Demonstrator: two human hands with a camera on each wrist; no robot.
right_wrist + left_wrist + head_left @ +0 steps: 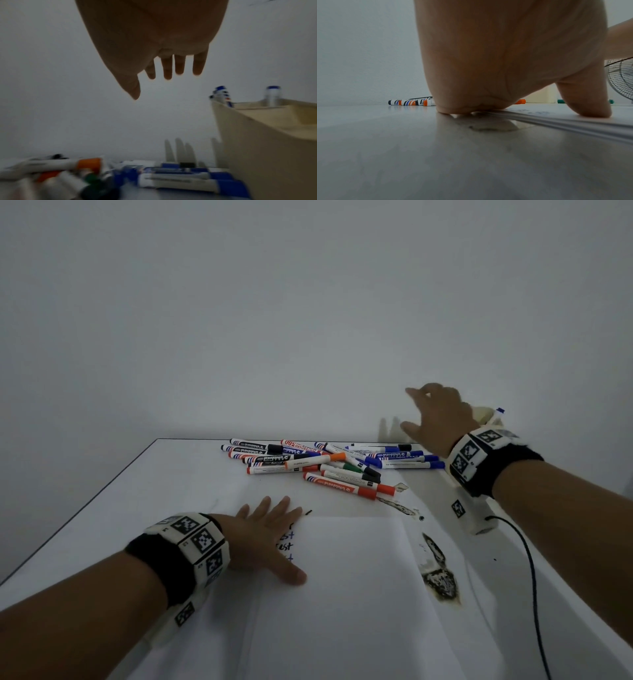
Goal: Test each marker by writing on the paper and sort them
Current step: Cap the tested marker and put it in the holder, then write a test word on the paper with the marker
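Head view: your left hand lies flat, fingers straight, pinning the paper with a few test lines written. Your right hand hovers released, empty, near the beige holder holding several blue markers. Most of the marker pile sits untested on the worktop; judged early.

Approx. 15 markers in pile, 1 paper stack, 1 beige holder, 2 hands.
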